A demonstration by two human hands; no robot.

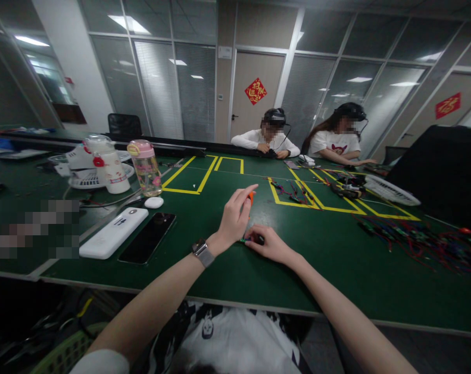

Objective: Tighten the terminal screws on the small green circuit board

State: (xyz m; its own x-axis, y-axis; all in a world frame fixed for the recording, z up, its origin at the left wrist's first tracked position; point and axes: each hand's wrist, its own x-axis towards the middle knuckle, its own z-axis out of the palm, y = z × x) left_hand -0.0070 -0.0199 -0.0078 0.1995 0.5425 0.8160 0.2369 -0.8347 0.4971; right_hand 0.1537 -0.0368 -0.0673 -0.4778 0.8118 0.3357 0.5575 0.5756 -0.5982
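My left hand (234,215), with a watch on its wrist, is raised just above the green table. Its fingers are closed around a small orange object (251,197), mostly hidden behind them, so its kind does not show. Close by on the right, my right hand (270,245) rests low at the tabletop, thumb and fingers pinched on a small green circuit board (243,240). Only an edge of that board shows beside the fingertips; the rest is covered by the hands.
Left lie a white power bank (114,234), a black phone (147,238) and a white earbud case (154,202), with bottles (145,169) behind. Wired boards (293,193) lie inside yellow tape; a wire heap (422,239) is at right. Two people (266,139) sit opposite.
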